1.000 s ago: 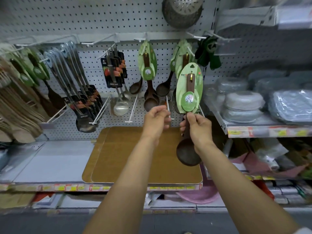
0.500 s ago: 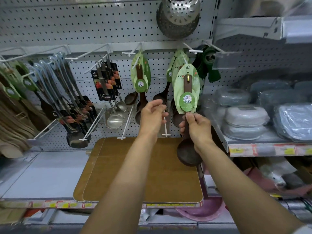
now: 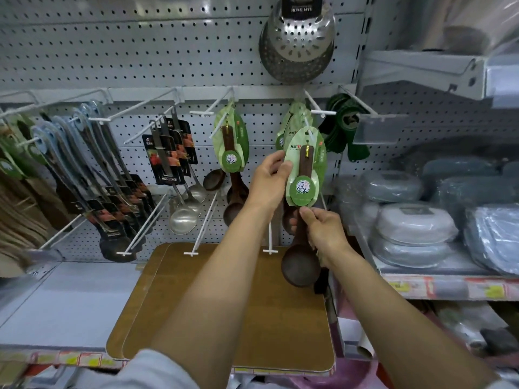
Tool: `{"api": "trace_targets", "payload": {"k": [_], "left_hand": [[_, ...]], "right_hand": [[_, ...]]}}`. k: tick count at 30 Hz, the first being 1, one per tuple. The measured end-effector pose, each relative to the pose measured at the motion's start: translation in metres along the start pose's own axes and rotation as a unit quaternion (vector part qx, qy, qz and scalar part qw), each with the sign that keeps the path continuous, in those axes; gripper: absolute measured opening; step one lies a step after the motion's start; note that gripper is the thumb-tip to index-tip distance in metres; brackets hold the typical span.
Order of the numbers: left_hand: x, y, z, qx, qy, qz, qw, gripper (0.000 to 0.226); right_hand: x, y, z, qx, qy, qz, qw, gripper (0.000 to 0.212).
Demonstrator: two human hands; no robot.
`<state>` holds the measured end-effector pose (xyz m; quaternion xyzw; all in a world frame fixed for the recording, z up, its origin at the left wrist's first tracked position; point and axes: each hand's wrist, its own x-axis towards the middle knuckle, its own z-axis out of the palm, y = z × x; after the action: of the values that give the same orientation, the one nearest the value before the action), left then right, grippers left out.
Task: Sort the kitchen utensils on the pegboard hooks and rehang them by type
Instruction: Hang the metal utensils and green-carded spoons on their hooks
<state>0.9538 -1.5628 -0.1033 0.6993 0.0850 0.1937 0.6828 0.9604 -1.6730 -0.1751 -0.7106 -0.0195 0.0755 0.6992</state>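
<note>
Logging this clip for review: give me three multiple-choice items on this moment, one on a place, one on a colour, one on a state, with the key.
1. Where does the metal colander hang?
A. Above the ladle hooks
B. On the bottom shelf
C. Left of the spatulas

2. What colour is the card on the held wooden ladle?
A. Red
B. Green
C. Blue

3. What is the right hand doing?
A. Hanging idle
B. Pressing the shelf
C. Gripping the ladle's handle

Key: 1 A, it sits at the top of the pegboard over the hooks. 2 B, the card is light green. 3 C, its fingers curl round the dark handle, while the left hand holds the card's edge.
</note>
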Motion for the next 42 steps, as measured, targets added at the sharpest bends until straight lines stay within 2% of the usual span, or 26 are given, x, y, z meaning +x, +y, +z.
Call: {"api": "trace_targets", "payload": {"k": [5,8,12,15,18,22,25,28,33,36,42], "left_hand": [[0.019,0.002,0.009,-0.005,0.021,0.017,1.000,0.028],[0.023,-0.003,0.011,0.006,0.031,0.039,0.999,0.026],[0.024,-0.007,0.013,0.000,0.040,0.062,0.997,0.026],[0.027,-0.013,0.014,0.004,0.041,0.072,0.997,0.024],[0.027,-0.011,0.013,0.003,0.027,0.072,0.997,0.021],[0.029,-0.008,0.006,0.022,-0.003,0.057,0.998,0.019],[0.041,-0.004,0.001,0.015,0.021,0.016,1.000,0.024],[0.063,0.003,-0.001,0.050,0.064,0.055,0.995,0.023],[0.096,0.009,0.007,0.093,0.012,0.064,0.993,0.027],[0.105,0.010,0.011,0.105,-0.009,0.071,0.992,0.022],[0.109,0.012,0.008,0.142,-0.023,0.125,0.982,0.015]], "right_hand": [[0.020,0.006,-0.004,-0.052,-0.013,0.000,0.999,0.022],[0.033,0.004,-0.008,-0.057,0.020,-0.015,0.998,0.010],[0.036,-0.028,-0.017,-0.051,0.093,-0.121,0.987,0.018],[0.036,-0.058,-0.019,-0.029,0.073,-0.196,0.977,0.020],[0.039,-0.079,-0.016,-0.003,0.040,-0.222,0.974,0.023],[0.045,-0.089,-0.014,0.019,0.038,-0.228,0.973,0.018],[0.052,-0.088,-0.015,0.008,0.040,-0.236,0.971,0.017],[0.057,-0.087,-0.016,-0.011,0.032,-0.246,0.969,0.024],[0.058,-0.087,-0.020,-0.039,0.036,-0.255,0.965,0.028],[0.058,-0.091,-0.018,-0.033,0.038,-0.248,0.967,0.025],[0.057,-0.097,-0.014,-0.015,0.023,-0.251,0.968,0.021]]}}
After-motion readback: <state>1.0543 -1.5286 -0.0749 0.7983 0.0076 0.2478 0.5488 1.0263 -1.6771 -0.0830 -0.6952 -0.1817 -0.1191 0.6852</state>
